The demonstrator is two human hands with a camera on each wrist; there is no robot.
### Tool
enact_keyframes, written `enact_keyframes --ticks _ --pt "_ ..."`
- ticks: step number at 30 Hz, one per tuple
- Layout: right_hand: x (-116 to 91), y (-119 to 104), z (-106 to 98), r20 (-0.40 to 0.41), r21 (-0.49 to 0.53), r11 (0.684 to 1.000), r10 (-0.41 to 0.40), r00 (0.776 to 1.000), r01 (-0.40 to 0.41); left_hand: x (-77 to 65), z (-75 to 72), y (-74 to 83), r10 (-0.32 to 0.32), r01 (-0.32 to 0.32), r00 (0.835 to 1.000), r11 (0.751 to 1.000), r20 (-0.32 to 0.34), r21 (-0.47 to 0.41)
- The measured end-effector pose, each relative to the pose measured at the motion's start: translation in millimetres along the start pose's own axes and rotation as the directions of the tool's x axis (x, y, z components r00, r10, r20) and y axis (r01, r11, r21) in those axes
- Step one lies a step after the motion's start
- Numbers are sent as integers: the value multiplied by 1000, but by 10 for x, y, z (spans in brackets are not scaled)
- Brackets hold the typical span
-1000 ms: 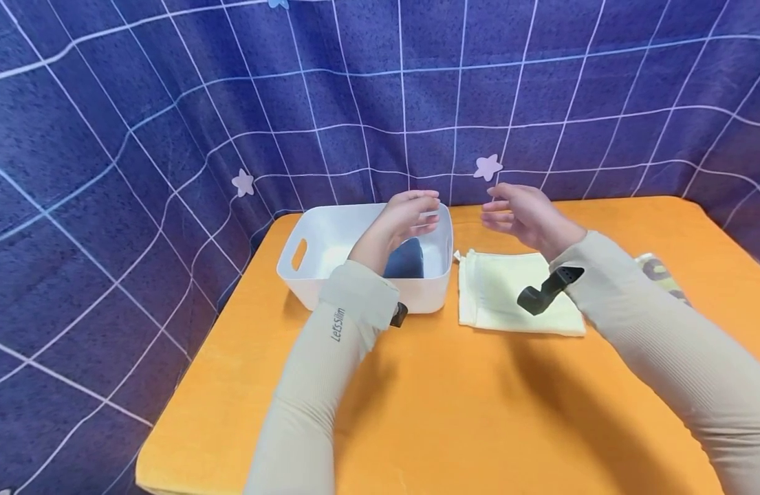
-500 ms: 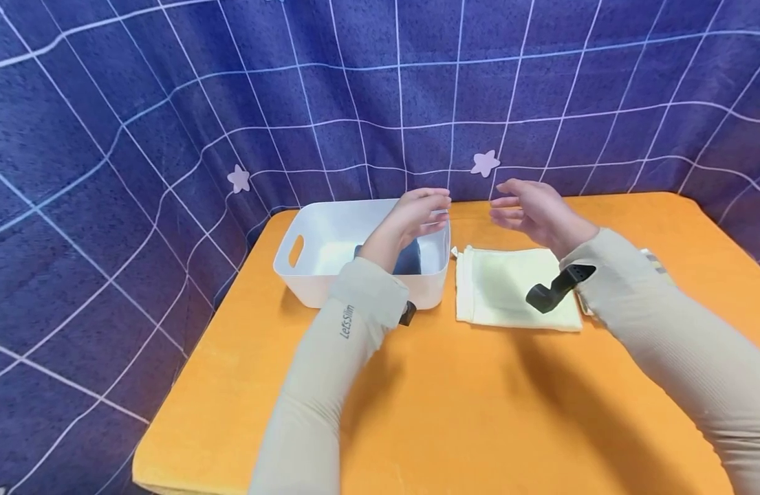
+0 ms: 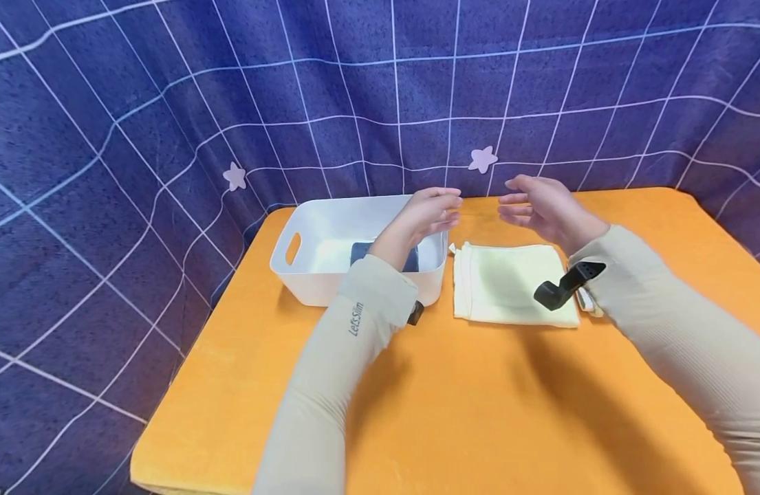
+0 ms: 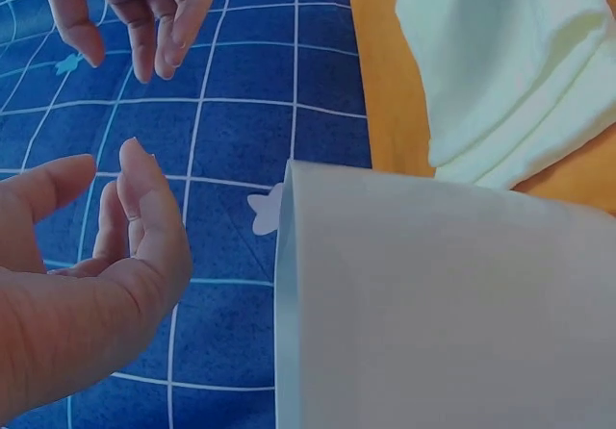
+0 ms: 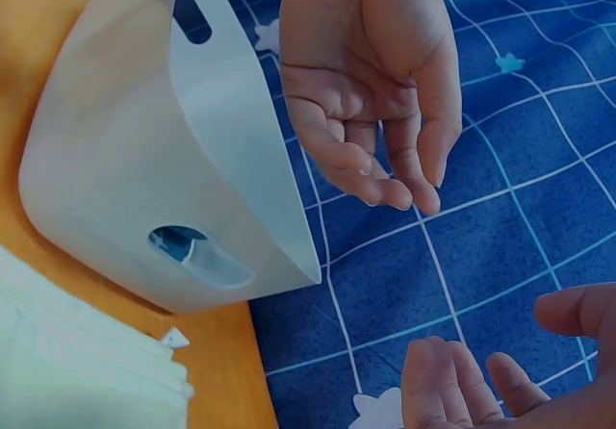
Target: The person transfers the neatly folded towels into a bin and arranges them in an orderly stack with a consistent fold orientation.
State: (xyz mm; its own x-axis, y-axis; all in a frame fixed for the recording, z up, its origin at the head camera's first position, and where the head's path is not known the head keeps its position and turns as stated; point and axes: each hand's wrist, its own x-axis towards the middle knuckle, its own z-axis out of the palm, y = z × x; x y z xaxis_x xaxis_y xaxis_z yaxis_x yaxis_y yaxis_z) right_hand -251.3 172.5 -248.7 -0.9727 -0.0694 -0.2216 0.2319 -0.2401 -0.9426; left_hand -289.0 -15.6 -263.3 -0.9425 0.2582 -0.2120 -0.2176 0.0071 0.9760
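"Around the white bin (image 3: 342,223)?"
"Lengthwise left-right on the orange counter (image 3: 454,405) beside cream cloth (image 3: 506,282), with blue item (image 3: 359,251) inside (part-hidden by left sleeve (image 3: 334,357))."
"In left hand (image 3: 423,214), right hand (image 3: 549,207)?"
"Empty, with loosely parted fingers."

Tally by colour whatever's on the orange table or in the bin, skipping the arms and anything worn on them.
White: 1, the bin
Blue: 1, the blue item in the bin, partly hidden
Pale yellow: 1, the cloth
Multicoloured: 1, the patterned item, mostly hidden
Total in sight: 4
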Motion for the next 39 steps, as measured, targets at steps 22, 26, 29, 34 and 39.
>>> enact_keyframes --ticks 22,26,29,34,39 --pt "-37 46 -242 -21 -36 999 31 999 -32 28 181 -109 -30 27 997 999 66 39" --pt "-56 58 -285 -19 -29 999 25 1000 -26 46 207 -155 -24 20 997 998 76 56" --pt "-65 64 -308 -19 -41 999 35 999 -36 56 209 -189 -18 13 997 998 78 57" --pt "-57 78 -342 -18 -51 997 60 998 -61 60 215 -243 -25 20 997 998 77 64" --pt "-39 110 -397 -30 -10 997 73 997 -73 61 258 -292 -58 54 994 997 89 46"
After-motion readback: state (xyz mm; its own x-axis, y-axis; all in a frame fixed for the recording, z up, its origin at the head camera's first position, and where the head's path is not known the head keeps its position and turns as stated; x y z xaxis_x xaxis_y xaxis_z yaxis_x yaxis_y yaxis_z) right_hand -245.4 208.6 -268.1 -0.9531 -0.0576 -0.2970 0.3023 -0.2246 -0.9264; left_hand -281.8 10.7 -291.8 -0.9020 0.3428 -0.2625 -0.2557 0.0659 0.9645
